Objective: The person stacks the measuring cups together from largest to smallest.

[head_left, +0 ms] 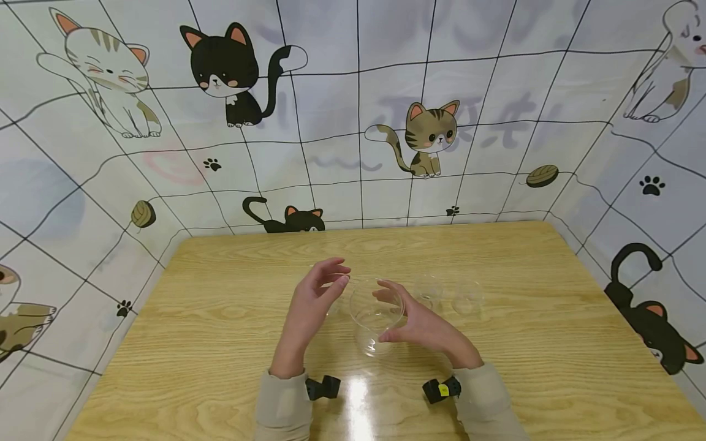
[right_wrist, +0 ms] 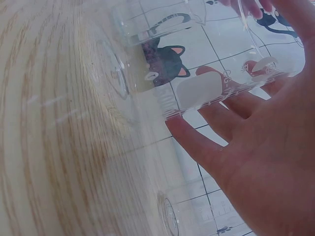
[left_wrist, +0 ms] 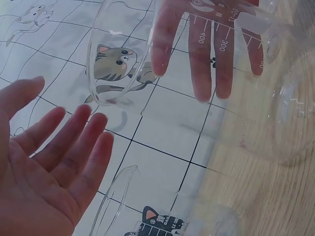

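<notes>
Glass partly lost
The left hand (head_left: 314, 300) hides much of the left beaker (head_left: 334, 306); the left wrist view's bottom edge crops it. Head-view markings on the large beaker (head_left: 371, 321): too small to read.

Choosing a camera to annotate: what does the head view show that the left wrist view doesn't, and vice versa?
Only the head view: the left sleeve and yarn-ball prints.

Only the left wrist view: legible 400 and 300 marks.

Both: the left hand, the right hand holding a large glass beaker, and the tabby cat print.
</notes>
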### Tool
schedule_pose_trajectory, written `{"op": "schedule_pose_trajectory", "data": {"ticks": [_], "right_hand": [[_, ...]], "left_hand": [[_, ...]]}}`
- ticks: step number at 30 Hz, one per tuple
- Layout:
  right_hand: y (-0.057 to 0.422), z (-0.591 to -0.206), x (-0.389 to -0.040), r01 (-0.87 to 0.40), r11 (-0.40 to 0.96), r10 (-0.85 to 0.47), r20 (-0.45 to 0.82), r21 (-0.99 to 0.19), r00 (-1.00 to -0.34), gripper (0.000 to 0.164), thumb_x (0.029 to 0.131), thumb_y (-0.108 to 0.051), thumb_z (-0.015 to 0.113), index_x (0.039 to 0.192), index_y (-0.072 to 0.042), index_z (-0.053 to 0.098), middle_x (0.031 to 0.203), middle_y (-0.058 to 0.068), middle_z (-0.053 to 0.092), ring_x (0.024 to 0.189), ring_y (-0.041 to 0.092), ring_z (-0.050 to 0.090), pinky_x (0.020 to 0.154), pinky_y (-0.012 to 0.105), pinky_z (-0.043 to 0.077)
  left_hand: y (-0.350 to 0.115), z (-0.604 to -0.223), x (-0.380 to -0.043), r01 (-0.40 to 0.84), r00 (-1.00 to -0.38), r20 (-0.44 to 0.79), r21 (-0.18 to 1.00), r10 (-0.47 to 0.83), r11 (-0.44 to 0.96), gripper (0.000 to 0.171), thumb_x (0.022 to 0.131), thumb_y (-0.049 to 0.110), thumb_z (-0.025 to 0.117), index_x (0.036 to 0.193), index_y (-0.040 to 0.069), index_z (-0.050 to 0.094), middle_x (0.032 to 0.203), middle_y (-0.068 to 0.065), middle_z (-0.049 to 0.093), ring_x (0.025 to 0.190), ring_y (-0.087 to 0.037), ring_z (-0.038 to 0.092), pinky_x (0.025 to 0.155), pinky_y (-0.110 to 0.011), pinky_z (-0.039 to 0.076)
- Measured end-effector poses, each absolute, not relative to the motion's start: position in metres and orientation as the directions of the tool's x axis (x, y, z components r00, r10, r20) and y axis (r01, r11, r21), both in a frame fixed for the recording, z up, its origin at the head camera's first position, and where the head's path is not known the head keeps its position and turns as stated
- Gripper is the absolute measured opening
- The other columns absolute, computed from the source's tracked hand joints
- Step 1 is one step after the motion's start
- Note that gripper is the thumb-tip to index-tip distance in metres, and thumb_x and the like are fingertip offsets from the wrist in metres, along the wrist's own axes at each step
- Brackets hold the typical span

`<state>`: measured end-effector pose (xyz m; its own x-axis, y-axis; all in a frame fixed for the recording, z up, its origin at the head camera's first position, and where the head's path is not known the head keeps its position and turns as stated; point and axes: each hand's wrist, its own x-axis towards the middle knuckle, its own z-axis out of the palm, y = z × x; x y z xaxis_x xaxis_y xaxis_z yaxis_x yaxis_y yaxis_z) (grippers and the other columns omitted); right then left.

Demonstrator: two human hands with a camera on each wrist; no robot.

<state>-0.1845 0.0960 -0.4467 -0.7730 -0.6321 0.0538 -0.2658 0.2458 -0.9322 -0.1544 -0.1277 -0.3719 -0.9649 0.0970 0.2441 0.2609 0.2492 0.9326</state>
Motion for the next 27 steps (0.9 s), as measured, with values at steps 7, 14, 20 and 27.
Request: {"op": "schedule_pose_trajectory", "data": {"ticks": [7,14,20,27], "right_hand": [[0.096,-0.448,-0.184,-0.272,0.249,-0.629,0.058,-0.930,-0.775,0.090,0.073,-0.021,0.074,0.139,-0.035,0.016,0.138,-0.001,0.033,0.124,0.024,0.034,0.088,0.052,0.038],[0.096,-0.448,-0.185,-0.283,0.256,-0.630,0.063,-0.924,-0.774,0.090,0.073,-0.021,0.074,0.140,-0.033,0.015,0.139,0.000,0.032,0.123,0.029,0.035,0.087,0.051,0.039],[0.095,-0.447,-0.185,-0.280,0.265,-0.629,0.054,-0.923,-0.775,0.089,0.073,-0.020,0.074,0.138,-0.037,0.015,0.139,-0.001,0.032,0.124,0.029,0.034,0.084,0.043,0.043],[0.094,-0.426,-0.178,-0.265,0.252,-0.647,0.041,-0.931,-0.761,0.089,0.074,-0.019,0.073,0.141,-0.023,0.014,0.140,0.011,0.029,0.126,0.032,0.030,0.082,0.039,0.044]], "left_hand": [[-0.136,-0.385,-0.160,0.262,-0.963,0.269,0.939,-0.001,0.224,0.034,0.089,0.029,0.055,0.119,0.013,0.053,0.107,-0.001,0.060,0.099,-0.014,0.056,0.085,-0.033,0.044],[-0.143,-0.399,-0.169,0.286,-0.941,0.317,0.933,-0.120,0.219,0.034,0.086,0.038,0.056,0.115,0.021,0.055,0.105,0.005,0.059,0.100,-0.009,0.053,0.083,-0.031,0.044],[-0.145,-0.401,-0.170,0.282,-0.923,0.330,0.930,-0.200,0.236,0.033,0.086,0.041,0.055,0.115,0.025,0.055,0.104,0.007,0.059,0.100,-0.008,0.052,0.083,-0.034,0.043],[-0.146,-0.402,-0.172,0.272,-0.901,0.347,0.920,-0.262,0.282,0.037,0.086,0.039,0.056,0.118,0.021,0.053,0.111,0.003,0.055,0.106,-0.011,0.048,0.086,-0.038,0.041]]}}
